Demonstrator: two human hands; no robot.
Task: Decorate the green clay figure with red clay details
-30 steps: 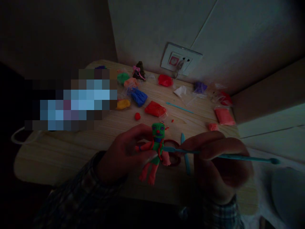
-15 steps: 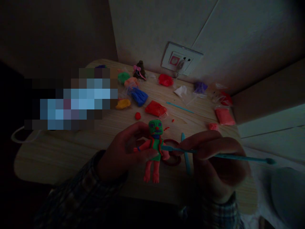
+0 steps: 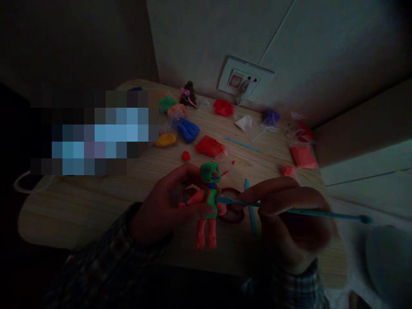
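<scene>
A clay figure (image 3: 211,195) with a green head and body, pink limbs and red strips down its front is held upright by my left hand (image 3: 174,201). The thumb presses across its lower body; the fingers behind it are partly hidden. My right hand (image 3: 289,214) pinches a thin blue clay modelling tool (image 3: 322,214). The tool's flat tip meets the right side of the figure's green torso. Behind the figure lie a dark red ring (image 3: 240,215) and a second blue modelling tool (image 3: 251,210).
Across the wooden table (image 3: 96,216) lie bagged clay in red (image 3: 210,146), blue (image 3: 188,130) and pink (image 3: 303,156). Another thin blue tool (image 3: 243,144) lies further back. A dark brown figure with a pink bow (image 3: 188,94) stands near the wall. A pixelated bright patch covers the left.
The figure has turned slightly in my left hand, its head tilting and its legs shifting a little right. The tool's tip has moved slightly left along the torso.
</scene>
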